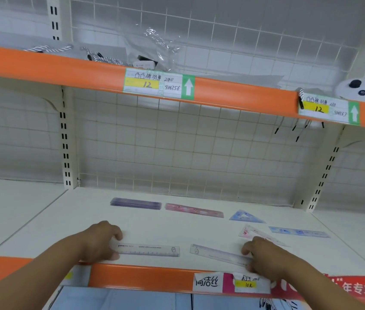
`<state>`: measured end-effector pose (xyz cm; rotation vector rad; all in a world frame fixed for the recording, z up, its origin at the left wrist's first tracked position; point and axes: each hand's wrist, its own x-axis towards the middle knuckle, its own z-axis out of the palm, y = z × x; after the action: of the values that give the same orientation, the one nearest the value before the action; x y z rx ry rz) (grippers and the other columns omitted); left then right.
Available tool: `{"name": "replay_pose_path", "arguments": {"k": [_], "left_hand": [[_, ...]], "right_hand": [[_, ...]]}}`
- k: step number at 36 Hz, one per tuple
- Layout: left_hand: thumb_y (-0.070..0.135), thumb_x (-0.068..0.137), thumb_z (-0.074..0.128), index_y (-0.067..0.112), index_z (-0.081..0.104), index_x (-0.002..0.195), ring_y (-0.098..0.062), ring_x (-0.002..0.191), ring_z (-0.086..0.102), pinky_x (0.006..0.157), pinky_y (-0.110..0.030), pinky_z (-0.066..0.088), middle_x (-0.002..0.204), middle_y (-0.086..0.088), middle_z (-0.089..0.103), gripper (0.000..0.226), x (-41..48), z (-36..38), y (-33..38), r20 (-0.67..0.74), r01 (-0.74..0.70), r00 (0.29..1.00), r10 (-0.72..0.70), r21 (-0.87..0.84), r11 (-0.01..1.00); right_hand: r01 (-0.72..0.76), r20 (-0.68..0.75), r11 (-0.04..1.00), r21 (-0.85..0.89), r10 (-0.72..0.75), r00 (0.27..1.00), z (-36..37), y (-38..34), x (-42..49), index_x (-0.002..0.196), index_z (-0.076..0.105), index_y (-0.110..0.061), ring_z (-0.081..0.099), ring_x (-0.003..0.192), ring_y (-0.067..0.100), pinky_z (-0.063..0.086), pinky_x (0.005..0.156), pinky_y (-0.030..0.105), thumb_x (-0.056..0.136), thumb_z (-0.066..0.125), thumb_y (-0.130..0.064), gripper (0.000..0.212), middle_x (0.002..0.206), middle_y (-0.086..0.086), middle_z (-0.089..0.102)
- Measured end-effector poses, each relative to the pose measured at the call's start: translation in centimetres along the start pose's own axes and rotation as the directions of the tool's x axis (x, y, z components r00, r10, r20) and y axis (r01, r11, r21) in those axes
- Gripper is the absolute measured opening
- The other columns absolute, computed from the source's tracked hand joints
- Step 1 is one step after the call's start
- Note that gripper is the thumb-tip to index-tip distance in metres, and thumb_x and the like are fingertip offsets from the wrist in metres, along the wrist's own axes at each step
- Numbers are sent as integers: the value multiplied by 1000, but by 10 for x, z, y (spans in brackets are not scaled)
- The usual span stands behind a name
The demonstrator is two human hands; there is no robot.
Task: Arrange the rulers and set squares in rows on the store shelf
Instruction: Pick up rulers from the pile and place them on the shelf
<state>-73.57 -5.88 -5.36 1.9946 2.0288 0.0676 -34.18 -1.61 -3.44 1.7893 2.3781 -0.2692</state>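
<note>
On the white shelf (pixel 177 229) my left hand (pixel 100 242) pinches the left end of a clear ruler (pixel 152 250) near the front edge. My right hand (pixel 261 256) pinches the right end of a second clear ruler (pixel 217 253), which lies slightly slanted. Along the back lie a purple ruler stack (pixel 135 203), a pink ruler (pixel 194 210) and a blue set square (pixel 245 217). A pink set square (pixel 255 233) and a blue ruler (pixel 299 232) lie to the right.
An orange rail (pixel 145 277) with price tags runs along the shelf's front edge. The upper shelf (pixel 65 66) holds cords, plastic wrapping and a white controller (pixel 360 88). A wire grid (pixel 177 148) backs the shelf, with slotted uprights on both sides.
</note>
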Motion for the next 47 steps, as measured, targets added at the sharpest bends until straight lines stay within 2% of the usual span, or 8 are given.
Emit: {"name": "replay_pose_path", "arguments": {"k": [10,20,25,29,32,36,43,47], "left_hand": [[36,86,66,31,47,128,-15,117,44,101,-24,37,121,3,41,46,-2,1,4,6,29,1000,-29,-19,999],[36,87,64,32,46,130,-15,116,45,102,-24,38,125,1,41,46,-4,4,4,-10,36,999,-36,-13,999],[36,87,64,31,46,130,-15,116,45,102,-24,38,127,0,42,46,-3,5,5,-15,38,999,-39,-8,999],[36,88,64,30,46,130,-16,118,45,102,-24,38,129,0,41,47,-4,6,6,-20,44,999,-44,-2,999],[37,88,63,31,44,132,-17,121,44,104,-25,36,131,-1,40,48,-5,6,6,-12,44,999,-44,11,999],[37,88,63,31,43,134,-17,122,44,104,-25,37,132,-1,39,51,-5,4,7,6,42,999,-43,25,999],[37,87,63,30,43,133,-17,120,44,103,-25,37,130,0,40,51,-6,3,7,13,35,999,-36,24,999],[37,86,64,31,44,133,-16,120,44,103,-25,38,130,1,40,51,-6,3,6,12,35,999,-35,14,999]], "right_hand": [[-2,32,999,-44,4,999,-2,-3,4,132,48,-28,48,118,17,42,94,25,92,55,-21,42,134,-1,45],[3,18,997,-74,-2,1000,2,-5,4,126,51,-27,51,107,16,46,86,26,92,51,-18,35,127,-1,48],[4,18,998,-65,-3,1000,1,-6,4,126,51,-27,51,106,15,45,87,26,92,54,-21,35,127,-2,49],[11,17,1000,-4,-11,1000,1,-8,6,127,52,-29,51,108,14,42,86,23,91,58,-32,36,125,-4,49],[20,13,999,42,-20,1000,3,-11,8,118,53,-31,49,99,12,38,76,20,91,59,-32,28,110,-7,46],[21,-16,999,50,-20,1000,5,-13,10,101,48,-34,50,97,12,38,75,20,91,58,-26,17,107,-7,48],[43,-57,999,11,-43,997,6,-14,10,101,48,-34,50,94,12,37,72,19,92,56,-25,15,104,-6,48],[95,-83,991,-91,-103,991,7,-15,11,101,50,-26,47,91,13,39,76,22,95,51,-26,6,110,-2,53]]}}
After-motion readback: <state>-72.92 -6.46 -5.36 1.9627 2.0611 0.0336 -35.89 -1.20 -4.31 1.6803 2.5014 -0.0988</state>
